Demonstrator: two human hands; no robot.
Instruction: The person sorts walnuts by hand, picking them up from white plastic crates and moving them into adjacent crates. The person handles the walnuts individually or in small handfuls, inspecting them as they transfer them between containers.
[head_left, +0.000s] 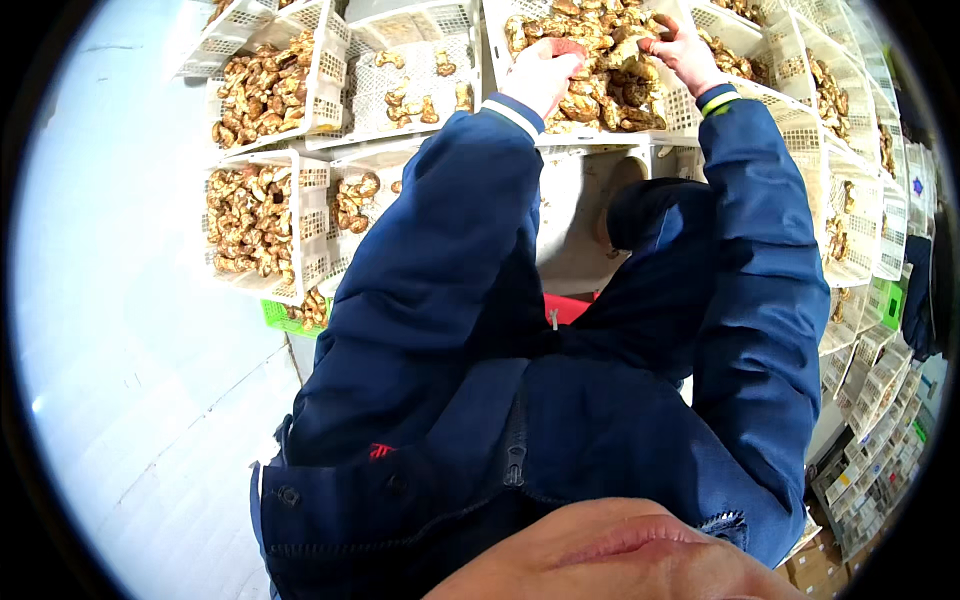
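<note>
Both hands are over a white plastic crate (600, 139) heaped with brown and cream mushrooms (581, 101). At the left side of the heap, my left hand (541, 73) has its thumb and fingertips close together; whether a mushroom is between them cannot be told. My right hand (684, 54) is at the right side, thumb and index finger apart, beside a pale mushroom (628, 52) near the middle of the heap. Its other fingers are partly hidden, and I cannot tell whether it grips anything. Dark blue sleeves with light-edged cuffs reach up to both wrists.
Left of the full crate stands a white crate (390, 136) with several scattered mushrooms. More mushroom-filled crates (298, 225) stand at far left, one above a green crate (277, 316). Further white crates (825, 161) line the right side. My legs and a red object (568, 307) are below.
</note>
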